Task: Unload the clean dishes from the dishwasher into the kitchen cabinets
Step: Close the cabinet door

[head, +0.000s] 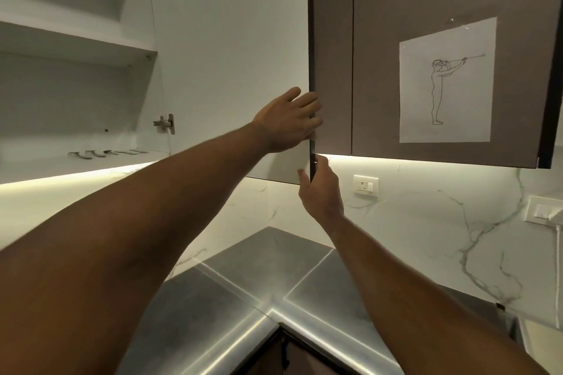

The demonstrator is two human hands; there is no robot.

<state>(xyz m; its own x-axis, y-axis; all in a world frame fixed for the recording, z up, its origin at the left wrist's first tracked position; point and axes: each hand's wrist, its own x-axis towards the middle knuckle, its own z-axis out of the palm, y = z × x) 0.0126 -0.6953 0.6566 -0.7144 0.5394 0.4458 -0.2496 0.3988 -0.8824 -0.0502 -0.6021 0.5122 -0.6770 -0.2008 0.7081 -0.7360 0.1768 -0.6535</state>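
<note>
An upper cabinet stands open, its white-lined door [231, 49] swung out toward me. My left hand [289, 122] lies on the door's inner face with the fingers wrapped over its dark front edge. My right hand [320, 189] pinches the bottom corner of that same edge between thumb and fingers. Inside the cabinet, several forks and spoons [105, 153] lie in a row on the bottom shelf [45, 167]. The shelves above them [76, 39] look bare. No dishwasher is in view.
Closed brown cabinet doors [380, 39] hang to the right, one with a paper line drawing [446, 82] taped on. A steel corner countertop [274, 283] lies below. The marble backsplash carries a wall socket [365, 186] and a switch plate [545, 213].
</note>
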